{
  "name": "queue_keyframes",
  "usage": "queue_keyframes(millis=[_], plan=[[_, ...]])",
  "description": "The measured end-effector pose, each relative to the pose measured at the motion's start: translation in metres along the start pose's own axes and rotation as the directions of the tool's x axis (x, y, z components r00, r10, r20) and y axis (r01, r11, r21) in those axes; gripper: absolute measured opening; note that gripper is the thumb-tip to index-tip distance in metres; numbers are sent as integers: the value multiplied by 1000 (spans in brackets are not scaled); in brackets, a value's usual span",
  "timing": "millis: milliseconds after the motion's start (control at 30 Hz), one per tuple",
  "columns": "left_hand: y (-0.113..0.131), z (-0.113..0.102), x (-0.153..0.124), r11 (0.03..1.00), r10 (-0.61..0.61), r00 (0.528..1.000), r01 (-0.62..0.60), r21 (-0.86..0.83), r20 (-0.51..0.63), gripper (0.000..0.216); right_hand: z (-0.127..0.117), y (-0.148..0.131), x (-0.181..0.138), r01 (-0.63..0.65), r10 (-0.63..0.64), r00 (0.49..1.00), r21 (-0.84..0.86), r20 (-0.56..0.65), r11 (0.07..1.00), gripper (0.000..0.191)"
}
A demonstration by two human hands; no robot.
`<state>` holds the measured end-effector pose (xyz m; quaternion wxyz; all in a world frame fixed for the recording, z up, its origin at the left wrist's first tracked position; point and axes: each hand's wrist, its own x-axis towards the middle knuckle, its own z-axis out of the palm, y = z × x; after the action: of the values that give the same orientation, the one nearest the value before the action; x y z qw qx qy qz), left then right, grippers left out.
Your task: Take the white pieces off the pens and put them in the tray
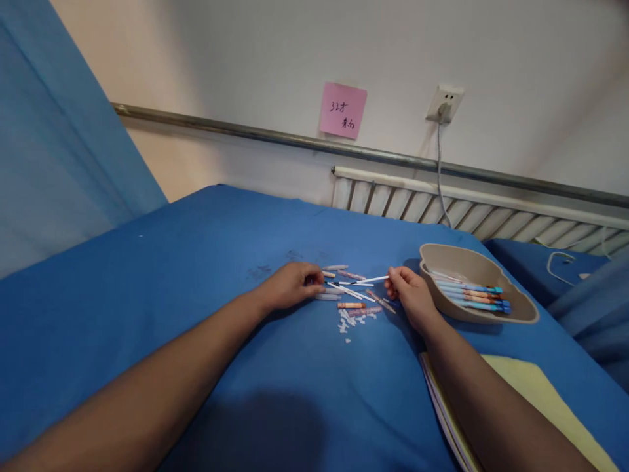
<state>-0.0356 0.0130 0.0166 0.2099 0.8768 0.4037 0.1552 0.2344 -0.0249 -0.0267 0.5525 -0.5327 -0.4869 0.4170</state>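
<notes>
My right hand (pixel 405 292) pinches the end of a thin white pen refill (pixel 372 280) with a dark tip, which points left over a loose pile. My left hand (pixel 299 283) is at the pile's left side with its fingers curled closed; what they hold, if anything, is hidden. Several more white refills (pixel 350 293) lie crossed between the hands. Around them are clear pen barrels (pixel 327 297), an orange-brown patterned barrel (pixel 350 305) and pinkish patterned barrels (pixel 364 311). Small white pieces (pixel 345 321) lie scattered just in front.
Right of my right hand stands a beige tray (pixel 528 308) holding several pens (pixel 472 296). A yellow-covered pad (pixel 535 393) lies under my right forearm. Blue cloth (pixel 196 249) covers the surface. Behind are a radiator (pixel 393 200), a metal rail (pixel 275 136) and a plugged-in cable (pixel 439 170).
</notes>
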Motion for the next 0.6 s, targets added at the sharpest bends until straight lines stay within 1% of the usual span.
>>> queue_keyframes(millis=[33,100,200,333,467,533,600], plan=[[4,-1,-4,999,35,998,-37,40,51,18,0,0,0,-1,1,1000,2,3,1000,39],[10,-1,-9,993,73,995,-79,92,69,17,1,0,0,-4,4,1000,5,8,1000,39],[14,2,-11,992,78,997,-80,99,31,13,2,-1,0,-9,9,1000,5,5,1000,40],[15,6,-9,996,80,997,-80,37,-2,10,3,-2,0,-12,13,1000,8,-2,1000,40],[18,9,-12,998,42,996,-46,-50,-78,9,4,-3,0,-5,5,1000,5,-5,1000,41],[21,9,-13,998,21,993,-28,-57,-114,10,4,-4,0,-7,7,1000,18,-7,1000,41],[25,8,-14,998,7,993,-14,-54,-115,9,4,-4,1,-11,11,1000,39,-9,999,40]])
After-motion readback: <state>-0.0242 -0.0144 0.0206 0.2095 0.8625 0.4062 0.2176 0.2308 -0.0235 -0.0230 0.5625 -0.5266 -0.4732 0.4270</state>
